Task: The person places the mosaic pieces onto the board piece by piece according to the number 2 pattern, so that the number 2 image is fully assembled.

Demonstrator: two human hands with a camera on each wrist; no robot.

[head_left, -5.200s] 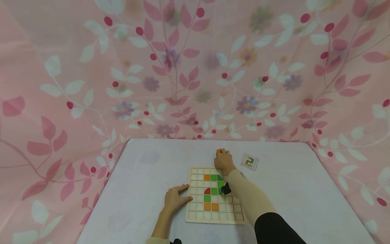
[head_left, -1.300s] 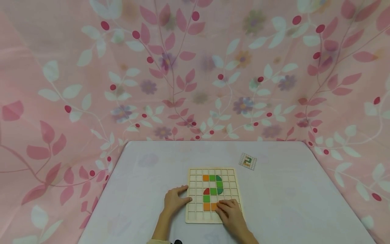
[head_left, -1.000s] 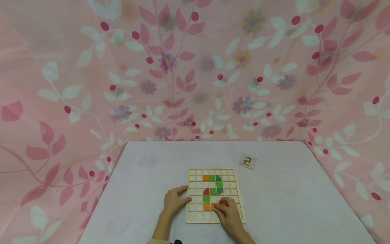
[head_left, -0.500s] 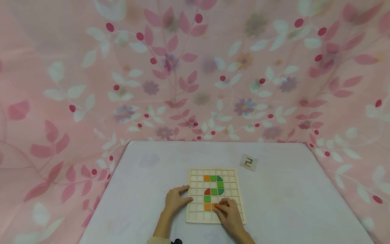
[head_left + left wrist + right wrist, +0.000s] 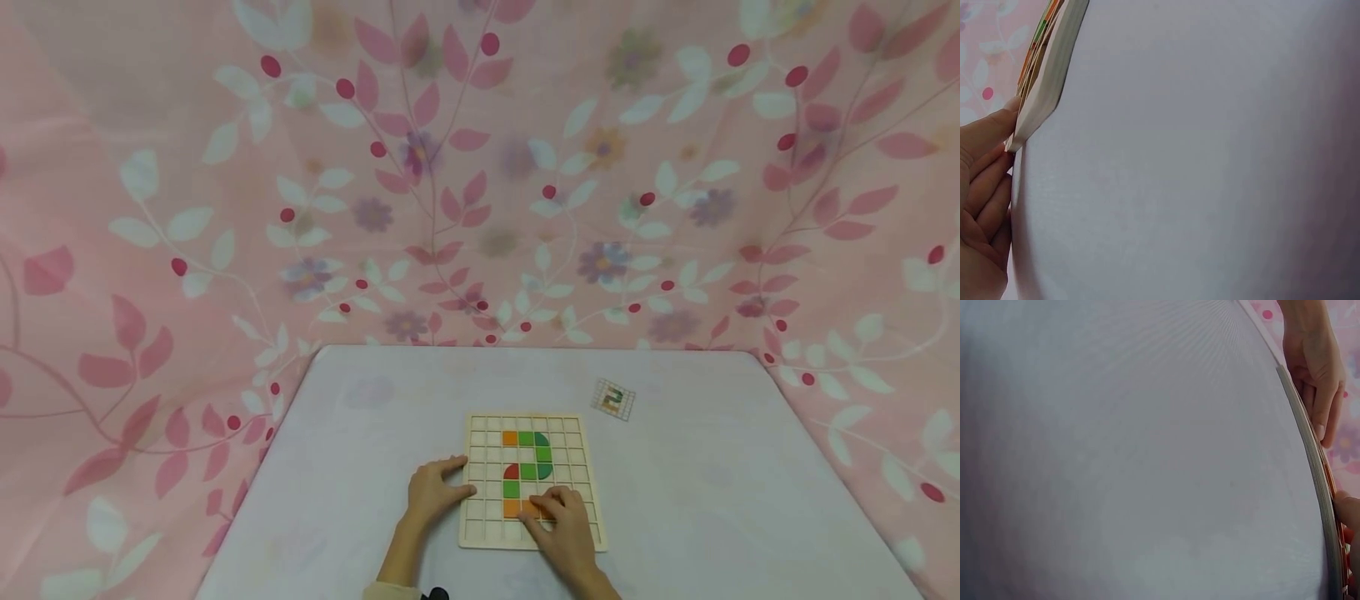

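Note:
A wooden grid board (image 5: 491, 532) carries green, red and orange pieces arranged in a 2-like shape. My left hand (image 5: 433, 493) rests against the board's left edge, thumb and index finger extended and spread apart. In the left wrist view its thumb lies along the edge of the board (image 5: 1047, 94). With curled fingers my right hand (image 5: 564, 527) works at the bottom orange row. Its thumb and index finger pinch about the middle orange square (image 5: 529, 507), right of another orange square (image 5: 512, 508). A third orange square (image 5: 547, 513) shows partly beneath the fingers.
Behind the board, to the right, lies a small card (image 5: 613, 400) printed with a similar coloured grid pattern. The white-covered table (image 5: 712, 475) extends to both sides. A pink floral cloth (image 5: 480, 200) hangs at the back and sides.
My right hand has come from beyond the board, where it held an orange square, to the bottom row. Lately its thumb shifted left, and a third orange square shows. The left hand stays put.

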